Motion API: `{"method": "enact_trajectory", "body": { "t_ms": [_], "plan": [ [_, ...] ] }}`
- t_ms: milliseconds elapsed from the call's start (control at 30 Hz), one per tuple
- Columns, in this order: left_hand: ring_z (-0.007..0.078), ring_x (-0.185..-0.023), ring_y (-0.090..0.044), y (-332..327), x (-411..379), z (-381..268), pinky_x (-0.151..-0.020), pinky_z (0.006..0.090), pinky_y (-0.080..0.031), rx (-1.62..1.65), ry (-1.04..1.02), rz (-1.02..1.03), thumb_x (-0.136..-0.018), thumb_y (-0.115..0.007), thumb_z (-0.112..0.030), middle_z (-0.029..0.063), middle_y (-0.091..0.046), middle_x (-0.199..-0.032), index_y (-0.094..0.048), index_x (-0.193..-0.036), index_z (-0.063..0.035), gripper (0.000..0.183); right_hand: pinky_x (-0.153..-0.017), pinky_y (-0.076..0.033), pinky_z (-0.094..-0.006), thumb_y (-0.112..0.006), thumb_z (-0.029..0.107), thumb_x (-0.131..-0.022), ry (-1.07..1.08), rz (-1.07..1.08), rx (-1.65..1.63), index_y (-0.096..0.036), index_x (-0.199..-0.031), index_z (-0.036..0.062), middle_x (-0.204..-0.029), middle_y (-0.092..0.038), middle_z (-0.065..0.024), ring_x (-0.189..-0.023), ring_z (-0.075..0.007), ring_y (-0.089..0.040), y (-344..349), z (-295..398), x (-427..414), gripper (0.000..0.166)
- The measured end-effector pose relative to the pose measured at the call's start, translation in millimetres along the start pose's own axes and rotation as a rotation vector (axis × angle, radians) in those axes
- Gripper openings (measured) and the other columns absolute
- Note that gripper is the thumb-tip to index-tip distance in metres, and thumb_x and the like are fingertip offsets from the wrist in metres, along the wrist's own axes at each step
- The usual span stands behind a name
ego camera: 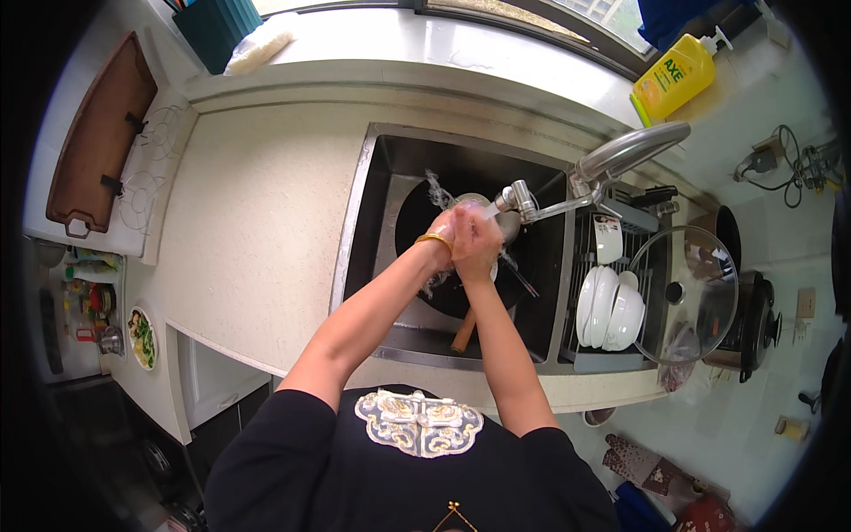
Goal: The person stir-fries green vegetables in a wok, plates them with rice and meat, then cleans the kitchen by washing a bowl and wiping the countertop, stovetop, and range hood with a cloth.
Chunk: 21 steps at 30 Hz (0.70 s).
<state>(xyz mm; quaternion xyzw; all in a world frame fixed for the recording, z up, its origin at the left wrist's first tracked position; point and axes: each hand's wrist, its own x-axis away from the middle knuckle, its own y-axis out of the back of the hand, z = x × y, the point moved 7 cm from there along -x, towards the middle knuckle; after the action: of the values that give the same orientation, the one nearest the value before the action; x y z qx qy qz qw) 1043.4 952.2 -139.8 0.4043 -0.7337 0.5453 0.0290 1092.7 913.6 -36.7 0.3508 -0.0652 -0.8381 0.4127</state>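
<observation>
Water runs from the metal faucet [510,199] onto my two hands, which are pressed together above the sink [385,266]. My left hand [441,233], with a gold bangle at the wrist, lies against my right hand [477,241]. Whether anything is held between the palms is hidden. Beneath them a dark wok [415,233] with a wooden handle [463,334] sits in the basin, and splashes fly off to both sides. Chopsticks [522,276] lie in the wok just right of my right wrist. Part of a roundish, shiny dish [510,226] shows behind the hands.
Right of the basin, a rack holds white bowls [625,319] and a white mug [607,239]; a glass lid [705,332] leans there. A yellow detergent bottle [675,78] stands by the window. The pale countertop [259,219] extends left, with a plate of food [141,338] beyond.
</observation>
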Motion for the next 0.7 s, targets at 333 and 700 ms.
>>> {"method": "enact_trajectory", "body": {
  "t_ms": [333, 700],
  "plan": [
    [0.0173, -0.088, -0.060, 3, 2, -23, -0.079, 0.0321, -0.050, -0.149, -0.076, -0.055, -0.096, -0.040, -0.030, 0.0056, -0.061, -0.098, -0.057, -0.099, -0.0106, 0.026, -0.062, -0.042, -0.0256, -0.061, 0.008, -0.082, -0.460, 0.046, -0.522, -0.062, -0.085, 0.0018, -0.074, -0.059, -0.0024, -0.069, -0.0097, -0.054, 0, -29, -7, 0.007],
    [0.0118, -0.068, -0.054, -48, 30, -42, -0.058, 0.0289, -0.045, -0.484, -0.349, -0.225, -0.094, -0.048, -0.032, 0.0004, -0.059, -0.086, -0.057, -0.097, -0.0066, 0.027, -0.078, -0.044, -0.0435, -0.052, 0.038, -0.087, -0.347, 0.126, 0.647, -0.062, -0.102, 0.0115, -0.111, -0.055, -0.0177, -0.100, -0.0329, -0.055, 39, -64, -13, 0.031]
  ]
}}
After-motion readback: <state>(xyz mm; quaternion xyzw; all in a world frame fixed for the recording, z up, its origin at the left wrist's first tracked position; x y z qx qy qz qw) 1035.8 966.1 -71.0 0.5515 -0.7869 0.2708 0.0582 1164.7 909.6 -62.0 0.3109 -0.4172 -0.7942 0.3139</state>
